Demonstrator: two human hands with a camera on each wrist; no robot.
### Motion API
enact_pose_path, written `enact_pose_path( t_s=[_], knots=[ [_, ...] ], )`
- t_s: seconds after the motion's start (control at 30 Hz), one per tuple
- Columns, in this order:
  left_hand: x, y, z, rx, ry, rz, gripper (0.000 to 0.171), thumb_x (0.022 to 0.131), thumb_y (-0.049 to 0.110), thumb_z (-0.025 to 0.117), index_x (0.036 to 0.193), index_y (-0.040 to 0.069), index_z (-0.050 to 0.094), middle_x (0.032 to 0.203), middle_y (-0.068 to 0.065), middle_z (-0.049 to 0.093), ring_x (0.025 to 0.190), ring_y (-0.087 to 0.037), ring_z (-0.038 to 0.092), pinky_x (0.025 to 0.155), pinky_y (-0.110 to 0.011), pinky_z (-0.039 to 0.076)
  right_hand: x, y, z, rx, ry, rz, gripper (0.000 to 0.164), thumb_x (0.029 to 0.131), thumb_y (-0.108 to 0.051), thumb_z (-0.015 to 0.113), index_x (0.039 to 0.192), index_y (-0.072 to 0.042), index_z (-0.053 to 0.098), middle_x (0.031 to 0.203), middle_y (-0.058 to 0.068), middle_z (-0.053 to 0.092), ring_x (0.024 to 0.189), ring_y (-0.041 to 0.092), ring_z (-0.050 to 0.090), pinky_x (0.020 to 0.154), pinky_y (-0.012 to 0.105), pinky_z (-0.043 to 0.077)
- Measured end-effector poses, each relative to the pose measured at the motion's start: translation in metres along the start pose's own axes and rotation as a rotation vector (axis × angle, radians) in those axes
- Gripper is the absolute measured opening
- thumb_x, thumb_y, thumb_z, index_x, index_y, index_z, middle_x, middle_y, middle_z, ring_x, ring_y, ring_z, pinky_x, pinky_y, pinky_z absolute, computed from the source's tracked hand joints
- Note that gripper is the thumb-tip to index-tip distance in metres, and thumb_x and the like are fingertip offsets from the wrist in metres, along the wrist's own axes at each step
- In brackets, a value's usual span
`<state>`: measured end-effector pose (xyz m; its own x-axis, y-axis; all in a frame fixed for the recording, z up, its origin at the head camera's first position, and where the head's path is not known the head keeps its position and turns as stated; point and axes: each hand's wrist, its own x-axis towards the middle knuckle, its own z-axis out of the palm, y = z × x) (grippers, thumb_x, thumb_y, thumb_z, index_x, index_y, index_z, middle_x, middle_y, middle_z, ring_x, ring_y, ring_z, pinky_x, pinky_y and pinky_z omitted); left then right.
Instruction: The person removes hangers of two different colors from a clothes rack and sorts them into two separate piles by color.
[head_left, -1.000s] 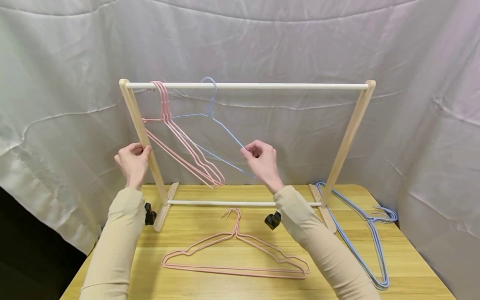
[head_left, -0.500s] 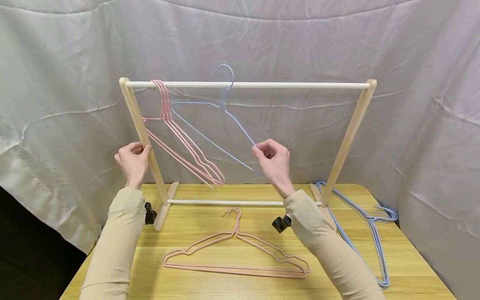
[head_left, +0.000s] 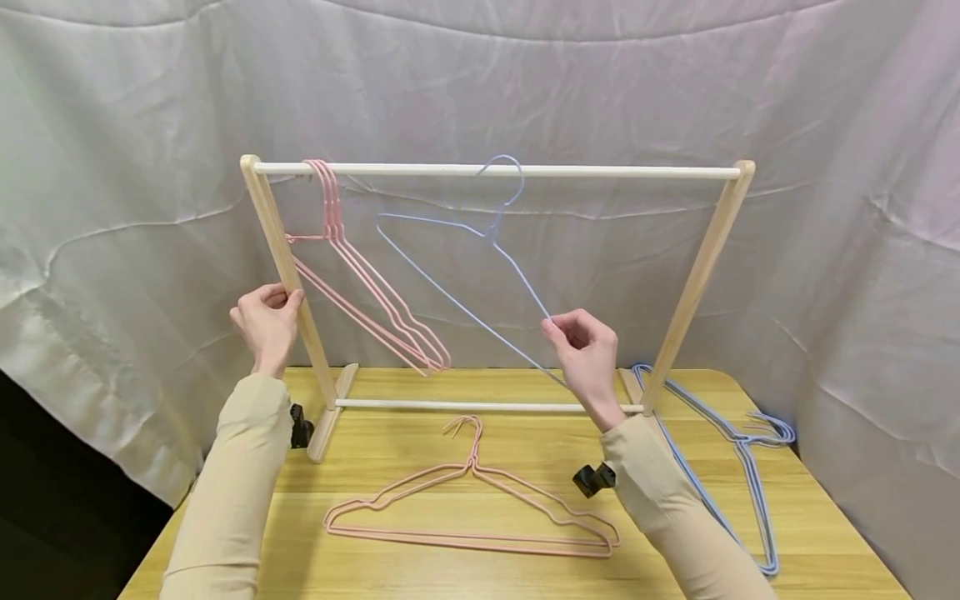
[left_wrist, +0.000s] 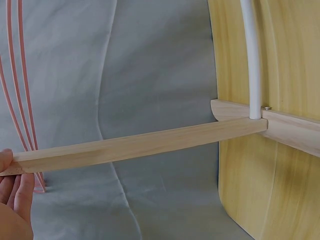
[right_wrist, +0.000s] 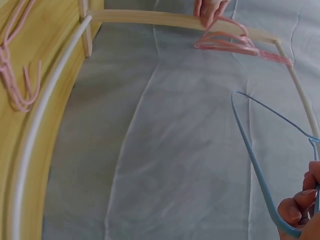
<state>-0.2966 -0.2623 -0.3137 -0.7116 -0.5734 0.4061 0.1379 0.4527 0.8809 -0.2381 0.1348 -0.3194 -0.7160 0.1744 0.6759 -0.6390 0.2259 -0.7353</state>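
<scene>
My right hand [head_left: 588,354] pinches the sloping arm of a blue wire hanger [head_left: 459,305] between thumb and fingers. The hanger is tilted, its hook overlapping the white top bar [head_left: 615,172] of a clothes rack in the head view. In the right wrist view, the hanger's loop [right_wrist: 255,162] reaches up from my fingers. On the left, my left hand [head_left: 264,325] grips the rack's wooden post [left_wrist: 140,145]. Several pink hangers [head_left: 375,292] hang together at the bar's left end, just right of that post.
Pink hangers [head_left: 471,546] lie stacked on the wooden table [head_left: 420,583] in front of the rack. More blue hangers [head_left: 757,500] lie by the right wooden post [head_left: 697,287]. A white lower bar [head_left: 450,405] joins the posts. Grey curtain [head_left: 600,92] hangs behind.
My right hand has carried the blue hanger rightward along the bar, away from the pink ones. Its hook rose above the bar, then came lower again. My left hand has stayed on the post.
</scene>
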Motion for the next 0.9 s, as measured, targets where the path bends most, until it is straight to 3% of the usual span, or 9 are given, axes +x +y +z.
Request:
enact_pose_path(
  t_s=[0.1,0.2,0.47,0.6,0.73,0.9],
  knots=[
    [0.000,0.000,0.000,0.004,0.002,0.001,0.030,0.092,0.020,0.072,0.113,-0.001,0.075,0.115,-0.025,0.071,0.135,-0.025,0.046,0.112,-0.040,0.028,-0.006,0.007,-0.008,0.018,0.019,0.004,0.007,0.087,0.005,0.072,0.085,0.012,0.069,0.068,-0.015,0.062,0.057,-0.002,0.048,0.053,0.012,0.039],
    [0.000,0.000,0.000,0.002,0.006,0.003,0.029,0.092,0.019,0.072,0.113,-0.002,0.075,0.115,-0.025,0.072,0.135,-0.025,0.049,0.113,-0.038,0.030,-0.012,0.015,-0.018,0.035,0.035,0.001,0.007,0.086,0.007,0.071,0.085,0.013,0.069,0.069,-0.019,0.062,0.057,-0.003,0.048,0.053,0.011,0.038],
    [-0.001,0.000,-0.001,-0.013,0.000,-0.004,0.031,0.092,0.018,0.072,0.114,-0.002,0.074,0.116,-0.025,0.071,0.138,-0.023,0.046,0.114,-0.038,0.028,-0.026,0.034,-0.055,0.074,0.086,-0.033,0.008,0.086,0.010,0.070,0.085,0.017,0.066,0.071,-0.017,0.066,0.058,-0.004,0.051,0.052,0.009,0.040],
    [0.000,0.000,0.000,-0.009,-0.002,-0.002,0.030,0.092,0.018,0.072,0.115,-0.001,0.074,0.116,-0.024,0.071,0.138,-0.023,0.045,0.112,-0.039,0.027,-0.035,0.045,-0.078,0.101,0.119,-0.030,0.001,0.085,0.014,0.069,0.084,0.013,0.068,0.072,-0.014,0.068,0.058,-0.002,0.053,0.052,0.010,0.041],
    [0.000,0.000,0.001,-0.005,0.002,0.003,0.030,0.091,0.018,0.072,0.114,-0.001,0.074,0.116,-0.024,0.071,0.136,-0.023,0.045,0.110,-0.039,0.026,-0.043,0.055,-0.098,0.139,0.166,-0.021,0.006,0.083,0.019,0.066,0.084,0.013,0.068,0.072,-0.011,0.070,0.057,-0.002,0.054,0.052,0.009,0.041],
    [0.000,-0.001,0.001,-0.003,0.006,0.003,0.029,0.091,0.018,0.072,0.113,-0.001,0.075,0.115,-0.024,0.071,0.134,-0.025,0.045,0.109,-0.040,0.026,-0.052,0.064,-0.124,0.151,0.213,-0.006,0.001,0.085,0.012,0.070,0.086,0.013,0.070,0.075,-0.007,0.072,0.061,-0.001,0.057,0.055,0.009,0.044]
  ],
)
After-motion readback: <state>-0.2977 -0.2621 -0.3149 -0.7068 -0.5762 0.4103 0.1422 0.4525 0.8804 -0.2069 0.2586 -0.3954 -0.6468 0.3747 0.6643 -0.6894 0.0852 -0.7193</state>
